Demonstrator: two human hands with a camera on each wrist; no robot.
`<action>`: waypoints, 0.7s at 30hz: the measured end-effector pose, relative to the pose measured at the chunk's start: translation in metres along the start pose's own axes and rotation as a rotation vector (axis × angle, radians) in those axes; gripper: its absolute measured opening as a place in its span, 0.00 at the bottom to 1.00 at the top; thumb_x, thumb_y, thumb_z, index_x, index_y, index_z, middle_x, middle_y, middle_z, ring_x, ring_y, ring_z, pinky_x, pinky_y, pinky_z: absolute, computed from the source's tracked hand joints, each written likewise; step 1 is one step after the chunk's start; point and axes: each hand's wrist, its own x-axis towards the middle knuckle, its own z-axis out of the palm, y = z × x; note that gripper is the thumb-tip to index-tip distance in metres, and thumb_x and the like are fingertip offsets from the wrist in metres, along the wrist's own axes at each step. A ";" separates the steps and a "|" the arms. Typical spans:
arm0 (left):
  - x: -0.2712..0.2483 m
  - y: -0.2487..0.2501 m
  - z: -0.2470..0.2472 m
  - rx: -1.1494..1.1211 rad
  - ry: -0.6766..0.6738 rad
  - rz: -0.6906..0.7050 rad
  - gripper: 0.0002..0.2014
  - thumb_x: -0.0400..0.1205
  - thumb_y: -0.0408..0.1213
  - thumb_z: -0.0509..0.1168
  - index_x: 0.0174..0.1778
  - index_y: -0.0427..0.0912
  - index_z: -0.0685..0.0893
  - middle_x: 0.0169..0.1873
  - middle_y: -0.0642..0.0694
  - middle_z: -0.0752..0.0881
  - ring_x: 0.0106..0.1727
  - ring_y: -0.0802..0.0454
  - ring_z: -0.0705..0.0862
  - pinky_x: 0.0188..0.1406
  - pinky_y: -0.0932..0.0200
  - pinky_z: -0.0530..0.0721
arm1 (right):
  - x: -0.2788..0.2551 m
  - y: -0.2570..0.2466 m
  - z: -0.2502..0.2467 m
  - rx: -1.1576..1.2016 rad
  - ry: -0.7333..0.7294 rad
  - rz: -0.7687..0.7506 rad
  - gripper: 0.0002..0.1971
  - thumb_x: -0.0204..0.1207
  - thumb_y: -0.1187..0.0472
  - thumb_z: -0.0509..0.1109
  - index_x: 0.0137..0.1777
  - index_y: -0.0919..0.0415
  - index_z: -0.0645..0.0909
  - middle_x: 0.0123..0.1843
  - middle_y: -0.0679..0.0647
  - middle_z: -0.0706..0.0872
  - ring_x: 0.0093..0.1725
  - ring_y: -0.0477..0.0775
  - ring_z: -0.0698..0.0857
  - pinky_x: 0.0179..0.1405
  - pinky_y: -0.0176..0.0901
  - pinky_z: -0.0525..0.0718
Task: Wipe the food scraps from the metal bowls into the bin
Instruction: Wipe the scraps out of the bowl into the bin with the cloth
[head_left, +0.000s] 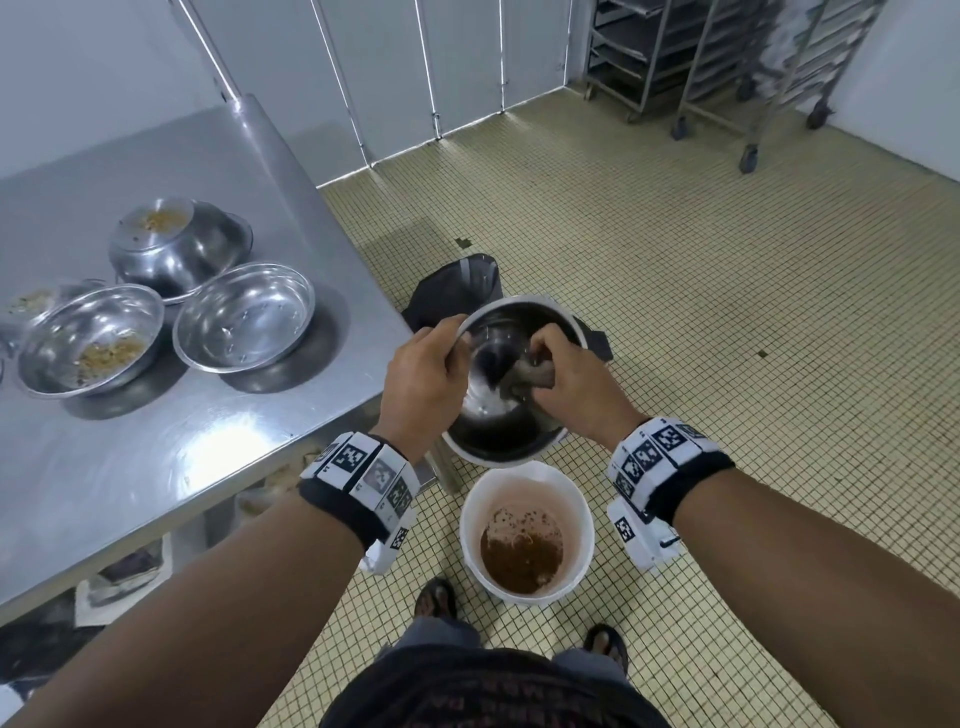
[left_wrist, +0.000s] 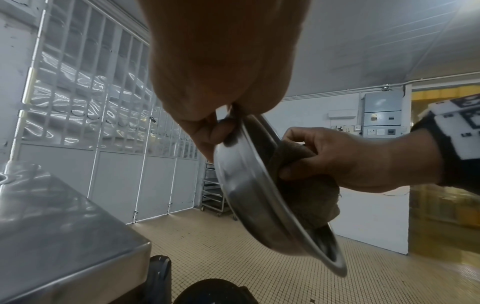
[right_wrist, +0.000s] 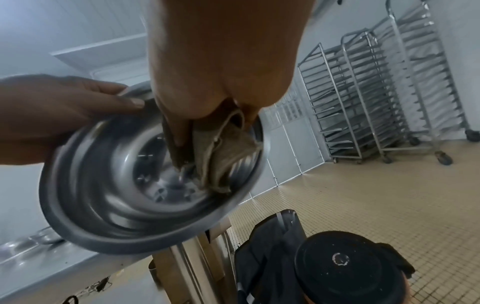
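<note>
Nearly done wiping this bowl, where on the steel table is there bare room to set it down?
The near stretch of the steel table, between the bowls and its front edge, is bare. So is the far strip behind the upturned bowl. The left middle is crowded: scrap-filled bowl and empty bowl.

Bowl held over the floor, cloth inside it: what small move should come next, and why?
Probably one more sweep of the cloth toward the lower rim, above the white bucket. The left hand holds the bowl tilted, the right hand presses the cloth inside, and the interior already looks nearly clean.
</note>
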 end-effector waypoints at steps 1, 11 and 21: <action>0.000 0.001 0.000 0.003 -0.004 -0.003 0.09 0.92 0.43 0.58 0.58 0.52 0.84 0.39 0.52 0.85 0.42 0.48 0.82 0.45 0.44 0.86 | 0.000 -0.003 -0.001 0.038 -0.034 0.029 0.22 0.76 0.60 0.76 0.64 0.50 0.70 0.50 0.49 0.88 0.50 0.53 0.87 0.51 0.51 0.85; 0.001 0.012 -0.012 -0.038 -0.061 -0.052 0.11 0.93 0.42 0.58 0.58 0.48 0.87 0.41 0.51 0.87 0.44 0.47 0.85 0.46 0.49 0.84 | 0.011 -0.019 -0.029 0.069 -0.074 -0.026 0.16 0.73 0.54 0.82 0.55 0.49 0.79 0.54 0.46 0.86 0.53 0.49 0.86 0.50 0.43 0.85; 0.006 0.015 -0.016 -0.059 -0.078 -0.141 0.13 0.93 0.45 0.58 0.62 0.50 0.87 0.43 0.49 0.89 0.46 0.46 0.86 0.49 0.51 0.84 | -0.006 0.014 0.006 -0.574 0.258 -0.359 0.13 0.70 0.68 0.80 0.54 0.63 0.85 0.42 0.57 0.82 0.33 0.58 0.83 0.27 0.45 0.80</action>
